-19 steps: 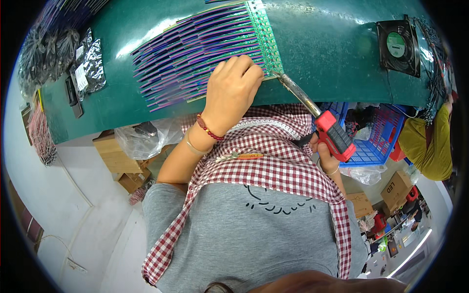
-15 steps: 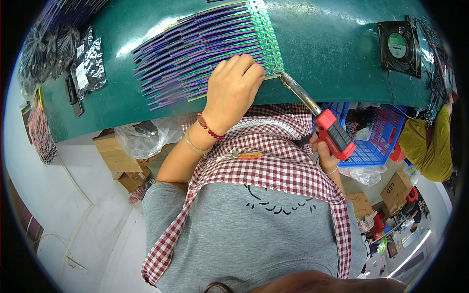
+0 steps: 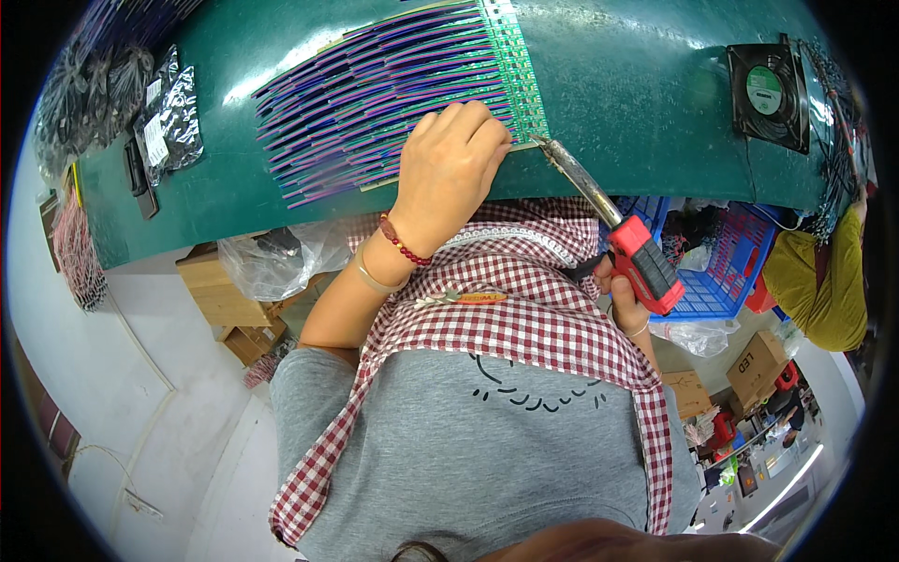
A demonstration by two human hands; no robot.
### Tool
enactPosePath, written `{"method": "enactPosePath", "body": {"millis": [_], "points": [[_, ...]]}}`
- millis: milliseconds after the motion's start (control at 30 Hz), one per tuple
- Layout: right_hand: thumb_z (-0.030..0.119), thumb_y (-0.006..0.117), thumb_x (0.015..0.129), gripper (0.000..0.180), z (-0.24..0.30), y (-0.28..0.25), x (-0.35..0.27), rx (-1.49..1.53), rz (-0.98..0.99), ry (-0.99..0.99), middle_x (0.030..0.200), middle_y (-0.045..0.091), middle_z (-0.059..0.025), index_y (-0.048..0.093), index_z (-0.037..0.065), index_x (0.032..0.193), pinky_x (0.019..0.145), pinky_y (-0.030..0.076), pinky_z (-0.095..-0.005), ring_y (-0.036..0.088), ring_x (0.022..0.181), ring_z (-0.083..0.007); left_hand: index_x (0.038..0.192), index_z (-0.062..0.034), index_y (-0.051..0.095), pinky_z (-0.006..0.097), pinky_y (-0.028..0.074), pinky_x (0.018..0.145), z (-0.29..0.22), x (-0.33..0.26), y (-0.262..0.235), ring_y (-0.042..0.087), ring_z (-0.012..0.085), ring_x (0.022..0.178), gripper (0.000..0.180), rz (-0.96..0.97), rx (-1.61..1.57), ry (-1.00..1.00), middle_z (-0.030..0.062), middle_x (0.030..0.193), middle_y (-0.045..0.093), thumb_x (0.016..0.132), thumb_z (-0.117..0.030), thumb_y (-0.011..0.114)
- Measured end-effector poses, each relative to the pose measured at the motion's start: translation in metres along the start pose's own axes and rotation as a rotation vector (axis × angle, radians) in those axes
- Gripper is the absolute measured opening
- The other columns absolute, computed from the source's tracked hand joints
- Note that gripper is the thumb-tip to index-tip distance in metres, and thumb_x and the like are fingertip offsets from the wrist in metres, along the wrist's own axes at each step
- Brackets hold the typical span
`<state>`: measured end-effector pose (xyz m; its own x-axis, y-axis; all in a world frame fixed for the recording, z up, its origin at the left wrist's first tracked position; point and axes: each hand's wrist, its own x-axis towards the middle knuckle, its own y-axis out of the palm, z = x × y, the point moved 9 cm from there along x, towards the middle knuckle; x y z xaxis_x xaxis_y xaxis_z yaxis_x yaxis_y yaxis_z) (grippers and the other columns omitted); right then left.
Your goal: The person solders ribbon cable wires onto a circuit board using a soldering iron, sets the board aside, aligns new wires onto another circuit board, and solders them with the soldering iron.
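Hiding some purple wires (image 3: 375, 103), the left hand (image 3: 448, 169) presses flat; the right hand (image 3: 623, 300), mostly hidden, seems to grip a red soldering iron (image 3: 618, 234) at center.

Left hand (image 3: 448, 173) pressed flat, fingers curled, right hand (image 3: 626, 298) gripping

Landmark: circuit board strip (image 3: 513, 70) on the bench (image 3: 637, 103). Wire rows (image 3: 375, 94) fan out to its left. Left hand (image 3: 445, 173) rests on the wires, just left of the strip's near end. Soldering iron (image 3: 613, 229) in the right hand (image 3: 623, 300), tip touching that near end from the right. Fan (image 3: 768, 94) far right of the strip; packets (image 3: 164, 117) far left.
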<state>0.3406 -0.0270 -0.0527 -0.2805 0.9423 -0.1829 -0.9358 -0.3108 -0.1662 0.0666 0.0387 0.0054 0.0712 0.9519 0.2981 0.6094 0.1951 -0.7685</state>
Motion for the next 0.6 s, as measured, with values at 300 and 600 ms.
{"method": "enactPosePath", "body": {"millis": [300, 600], "points": [[0.017, 0.070, 0.082, 0.019, -0.0039, 0.0033, 0.0005, -0.040, 0.036, 0.035, 0.077, 0.066, -0.0090, 0.068, -0.001, 0.090, 0.062, 0.050, -0.0325, 0.062, 0.067, -0.0205, 0.080, -0.0075, 0.063, 0.035, 0.044, 0.067, -0.0002, 0.0000, 0.0004, 0.060, 0.0225, 0.079, 0.014, -0.001, 0.001, -0.002, 0.0028, 0.082, 0.059, 0.074, -0.007, 0.076], [0.021, 0.070, 0.085, 0.022, -0.0016, 0.0033, -0.0015, 0.019, 0.000, 0.037, 0.075, 0.065, -0.0093, 0.067, 0.000, 0.089, 0.061, 0.050, -0.0309, 0.063, 0.067, -0.0197, 0.080, -0.0084, 0.063, 0.035, 0.044, 0.067, -0.0008, -0.0002, 0.0000, 0.060, 0.0223, 0.079, 0.014, 0.001, 0.018, -0.014, 0.0025, 0.082, 0.059, 0.074, -0.008, 0.076]]}}
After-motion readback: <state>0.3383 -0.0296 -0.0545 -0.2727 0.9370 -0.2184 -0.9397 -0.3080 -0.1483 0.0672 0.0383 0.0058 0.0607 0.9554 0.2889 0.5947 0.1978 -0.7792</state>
